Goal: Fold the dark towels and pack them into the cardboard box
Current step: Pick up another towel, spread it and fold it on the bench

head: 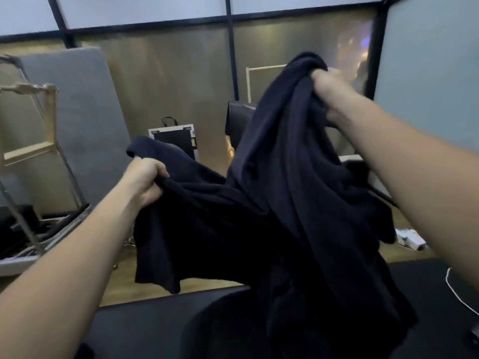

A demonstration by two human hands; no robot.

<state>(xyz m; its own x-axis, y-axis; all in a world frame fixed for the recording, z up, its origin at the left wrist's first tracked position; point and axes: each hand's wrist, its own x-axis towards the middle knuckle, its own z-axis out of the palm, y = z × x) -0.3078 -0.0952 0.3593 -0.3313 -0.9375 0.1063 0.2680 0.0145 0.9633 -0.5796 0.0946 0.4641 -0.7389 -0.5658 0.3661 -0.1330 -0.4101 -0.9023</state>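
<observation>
A dark navy towel hangs in the air in front of me, crumpled and unfolded. My left hand grips one edge of it at mid height on the left. My right hand is raised higher on the right and clutches a bunched part of the same towel. The cloth drapes down between both hands to the black table. A rounded dark mass lies on the table below the towel; I cannot tell what it is. No cardboard box is in view.
A white cable lies on the table at the right. Beyond the table stand a wooden rack at left, a grey panel, a white-framed case and a white power strip on the wooden floor.
</observation>
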